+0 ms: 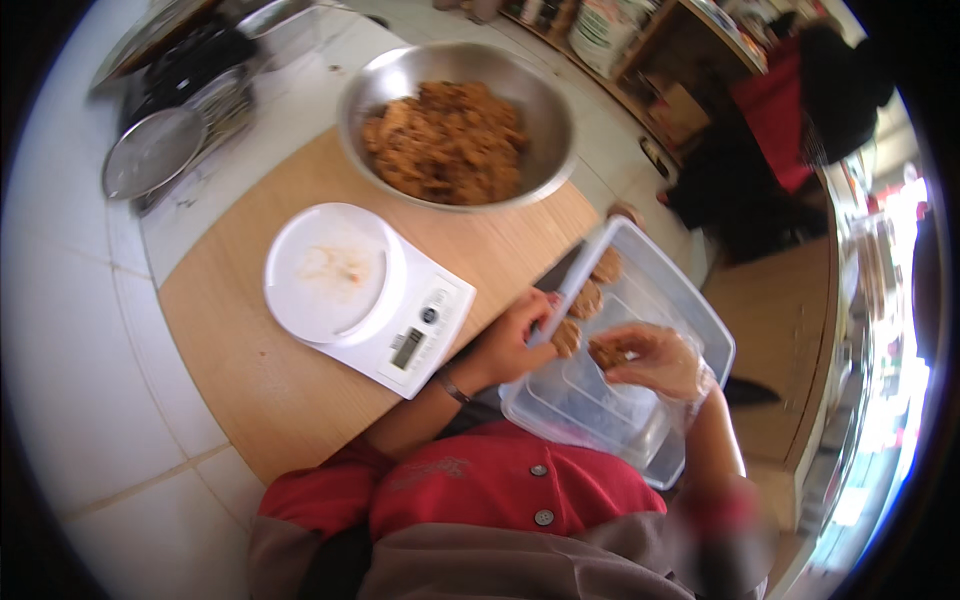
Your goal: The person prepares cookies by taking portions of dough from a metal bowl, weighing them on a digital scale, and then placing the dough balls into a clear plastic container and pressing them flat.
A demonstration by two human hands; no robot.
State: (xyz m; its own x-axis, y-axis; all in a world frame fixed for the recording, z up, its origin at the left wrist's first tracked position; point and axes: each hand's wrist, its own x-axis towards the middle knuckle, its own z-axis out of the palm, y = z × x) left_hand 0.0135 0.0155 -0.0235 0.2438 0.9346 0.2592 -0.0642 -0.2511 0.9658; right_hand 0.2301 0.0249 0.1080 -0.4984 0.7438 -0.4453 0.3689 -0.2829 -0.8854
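My left hand [512, 345] grips the near-left rim of a translucent plastic container [705, 310] beside the wooden board. My right hand [655, 362], in a clear plastic glove, pinches a lump of brown dough [610, 352] over the container. Three flattened dough rounds [585, 298] lie in a row along the container's left side. A white digital scale [420, 330] sits on the wooden board [215, 370], its round top smeared with residue. Behind it, a steel bowl [540, 140] holds a large mass of brown dough [445, 140].
Metal strainers [155, 165] and dark cookware [195, 70] stand at the upper left on white tile [100, 380]. A person [775, 120] in red and black is at the upper right, near wooden shelving [650, 60] and a wooden cabinet [775, 310].
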